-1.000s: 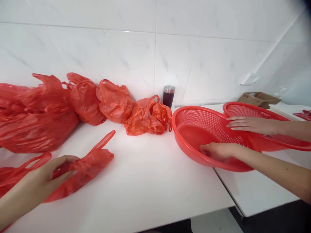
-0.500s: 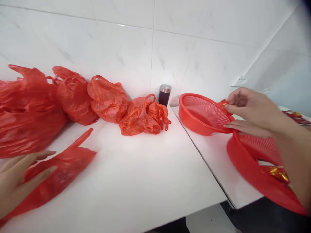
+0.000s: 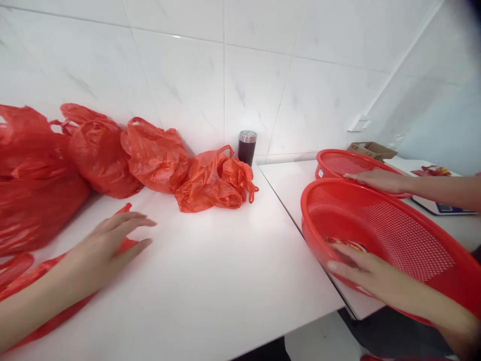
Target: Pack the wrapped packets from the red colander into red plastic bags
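Note:
My left hand (image 3: 112, 240) is open, fingers stretched out, just over a flattened red plastic bag (image 3: 56, 321) on the white table. I cannot tell whether it touches the bag. On the right, my right hand (image 3: 356, 271) is at the near side of a large red mesh basket (image 3: 311, 215), fingers over the rim and thumb outside. Shiny red and gold packets (image 3: 347, 244) lie in this basket, partly hidden by my hand. Behind it is a second red basket (image 3: 323, 165), with a co-worker's hand (image 3: 376, 179) on its rim.
Several filled red plastic bags (image 3: 158, 155) line the wall at the left. A dark flask (image 3: 247, 148) with a silver lid stands beside them. At the far right are a cardboard box (image 3: 372, 149) and a white scale (image 3: 432, 203) with red packets (image 3: 432, 170).
My right hand has left the far basket, where it pinched something small and red, for the near basket's rim. The near basket has shifted left. My left hand has moved right over the flat bag.

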Action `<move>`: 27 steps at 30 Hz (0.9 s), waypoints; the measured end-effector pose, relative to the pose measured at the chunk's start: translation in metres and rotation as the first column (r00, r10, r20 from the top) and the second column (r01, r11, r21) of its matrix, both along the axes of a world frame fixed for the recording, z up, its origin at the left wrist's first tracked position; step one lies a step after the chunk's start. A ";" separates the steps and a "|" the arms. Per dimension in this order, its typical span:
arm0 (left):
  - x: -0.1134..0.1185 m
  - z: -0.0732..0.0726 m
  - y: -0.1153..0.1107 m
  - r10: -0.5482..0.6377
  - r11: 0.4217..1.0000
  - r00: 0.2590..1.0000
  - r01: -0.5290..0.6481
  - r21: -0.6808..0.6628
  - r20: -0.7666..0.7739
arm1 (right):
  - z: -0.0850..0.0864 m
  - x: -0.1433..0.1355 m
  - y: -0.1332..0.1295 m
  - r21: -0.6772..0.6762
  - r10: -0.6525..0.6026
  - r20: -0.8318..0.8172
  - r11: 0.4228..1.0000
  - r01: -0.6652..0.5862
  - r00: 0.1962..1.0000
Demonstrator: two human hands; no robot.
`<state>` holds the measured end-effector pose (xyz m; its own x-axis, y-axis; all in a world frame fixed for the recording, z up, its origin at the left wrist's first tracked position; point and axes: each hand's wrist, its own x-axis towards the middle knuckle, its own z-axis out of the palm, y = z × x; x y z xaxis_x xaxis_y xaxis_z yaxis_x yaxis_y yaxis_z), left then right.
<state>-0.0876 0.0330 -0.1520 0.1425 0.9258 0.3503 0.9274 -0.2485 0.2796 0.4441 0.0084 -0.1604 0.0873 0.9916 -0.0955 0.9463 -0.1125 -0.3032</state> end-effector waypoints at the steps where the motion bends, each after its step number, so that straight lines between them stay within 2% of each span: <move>1: 0.017 0.001 0.012 -0.074 0.997 0.995 0.074 -0.009 -0.061 | 0.002 -0.012 0.001 -0.050 0.063 0.008 0.997 -0.063 0.998; 3: 0.056 0.000 0.040 -0.184 0.982 0.971 0.187 0.008 -0.154 | 0.010 -0.035 0.012 -0.077 0.121 0.053 0.990 -0.117 0.991; 5: 0.098 -0.004 0.068 -0.213 0.976 0.953 0.216 -0.009 -0.215 | 0.019 -0.059 0.030 -0.029 0.126 0.081 0.992 -0.124 0.989; 7: 0.138 -0.013 0.093 -0.178 0.983 0.950 0.185 0.004 -0.256 | 0.026 -0.082 0.055 0.134 0.126 0.075 0.982 -0.136 0.989; 9: 0.168 -0.024 0.112 -0.119 0.991 0.958 0.131 0.029 -0.260 | 0.028 -0.106 0.081 0.379 0.171 0.037 0.909 -0.172 0.985; 11: 0.184 -0.036 0.123 -0.061 0.996 0.965 0.075 0.043 -0.254 | 0.024 -0.134 0.108 0.515 0.267 -0.033 0.830 -0.213 0.963; 14: 0.184 -0.050 0.123 -0.017 0.998 0.965 0.030 0.047 -0.260 | 0.011 -0.177 0.145 0.469 0.371 -0.115 0.838 -0.279 0.921; 17: 0.170 -0.059 0.115 0.000 0.998 0.964 0.015 0.055 -0.266 | 0.001 -0.208 0.177 0.414 0.331 -0.169 0.879 -0.238 0.928; 19: 0.159 -0.064 0.113 0.011 0.999 0.968 0.002 0.051 -0.252 | 0.006 -0.215 0.192 0.413 0.310 -0.219 0.889 -0.200 0.925; 21: 0.151 -0.067 0.117 0.015 0.999 0.976 -0.007 0.037 -0.218 | 0.021 -0.210 0.201 0.476 0.309 -0.260 0.865 -0.156 0.915; 23: 0.147 -0.067 0.124 0.011 1.000 0.986 -0.007 0.025 -0.165 | 0.044 -0.198 0.201 0.580 0.310 -0.286 0.809 -0.093 0.907; 25: 0.148 -0.058 0.126 0.009 0.999 0.996 -0.006 0.037 -0.091 | 0.067 -0.182 0.192 0.672 0.352 -0.340 0.739 -0.037 0.872; 27: 0.155 -0.041 0.120 0.018 0.996 1.000 -0.017 0.084 -0.015 | 0.082 -0.171 0.174 0.697 0.415 -0.404 0.717 -0.020 0.815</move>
<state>0.0674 0.1534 -0.1931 0.1324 0.8958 0.4243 0.9360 -0.2538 0.2439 0.2735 0.1826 -0.0786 -0.0038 0.8004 0.5995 0.5980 0.4823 -0.6402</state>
